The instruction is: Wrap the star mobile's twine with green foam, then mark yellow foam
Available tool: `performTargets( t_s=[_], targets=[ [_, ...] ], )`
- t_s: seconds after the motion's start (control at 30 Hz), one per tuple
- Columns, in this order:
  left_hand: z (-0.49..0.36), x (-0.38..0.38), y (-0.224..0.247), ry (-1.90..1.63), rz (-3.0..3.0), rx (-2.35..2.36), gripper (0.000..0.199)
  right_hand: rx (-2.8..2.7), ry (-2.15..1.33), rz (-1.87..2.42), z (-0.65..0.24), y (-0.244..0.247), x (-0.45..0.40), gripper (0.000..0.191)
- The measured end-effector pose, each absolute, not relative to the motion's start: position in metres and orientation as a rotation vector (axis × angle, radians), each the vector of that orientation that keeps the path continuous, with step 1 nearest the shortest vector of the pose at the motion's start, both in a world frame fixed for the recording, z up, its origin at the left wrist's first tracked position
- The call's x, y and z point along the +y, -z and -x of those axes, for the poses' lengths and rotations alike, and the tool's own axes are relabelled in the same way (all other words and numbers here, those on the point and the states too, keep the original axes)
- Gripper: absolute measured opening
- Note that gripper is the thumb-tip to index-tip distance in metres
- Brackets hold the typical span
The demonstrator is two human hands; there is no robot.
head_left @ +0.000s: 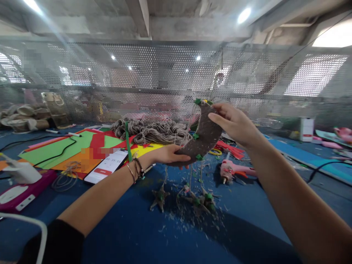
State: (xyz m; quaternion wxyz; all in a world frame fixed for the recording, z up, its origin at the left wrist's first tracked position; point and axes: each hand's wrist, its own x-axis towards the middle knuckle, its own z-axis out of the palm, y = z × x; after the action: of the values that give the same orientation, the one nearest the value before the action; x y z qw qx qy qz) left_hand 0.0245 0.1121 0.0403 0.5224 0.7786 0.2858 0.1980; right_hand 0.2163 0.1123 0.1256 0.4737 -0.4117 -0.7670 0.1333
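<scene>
Between both hands a dark grey crescent moon ornament (205,136) is held up above the blue table, tilted, with small green pieces along its inner edge. My left hand (173,154) grips its lower left end, thumb on the near face. My right hand (229,119) pinches the upper right end, fingers behind it. Cords run down from the crescent to several grey stars; one star (160,198) hangs at the left and others (202,201) cluster to the right, some with green pieces on them. Whether the stars touch the table I cannot tell.
A pink glue gun (235,170) lies right of the stars. Behind are grey yarn skeins (159,132); at left, coloured sheets (66,145), a phone (107,165) and a purple power strip (30,192). Fibre scraps litter the blue table (123,227). A perforated metal panel (154,80) stands behind.
</scene>
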Motion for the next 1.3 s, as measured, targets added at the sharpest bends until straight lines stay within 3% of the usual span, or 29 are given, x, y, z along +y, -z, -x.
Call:
performTargets(
  t_s=[0.2,0.57,0.77,1.0,1.3],
  targets=[
    [-0.025,0.108,-0.044,-0.605,-1.828,0.67,0.025,-1.925,-0.683,1.004,-0.223,-0.124,0.114,0.034],
    [-0.034,0.108,-0.031,-0.62,-1.874,0.713,0.044,-2.128,-0.619,1.078,-0.238,-0.123,0.124,0.028],
    [-0.026,0.108,-0.038,-0.483,-1.793,0.614,0.053,-1.962,-0.558,1.051,-0.242,-0.125,0.125,0.021],
    [-0.012,0.114,-0.044,-0.472,-1.838,0.595,0.027,-1.798,-0.612,0.955,-0.252,-0.124,0.134,0.019],
    [-0.001,0.132,-0.039,-0.359,-2.145,0.727,0.021,-1.583,-0.619,0.866,-0.256,-0.126,0.137,0.008]
  ],
)
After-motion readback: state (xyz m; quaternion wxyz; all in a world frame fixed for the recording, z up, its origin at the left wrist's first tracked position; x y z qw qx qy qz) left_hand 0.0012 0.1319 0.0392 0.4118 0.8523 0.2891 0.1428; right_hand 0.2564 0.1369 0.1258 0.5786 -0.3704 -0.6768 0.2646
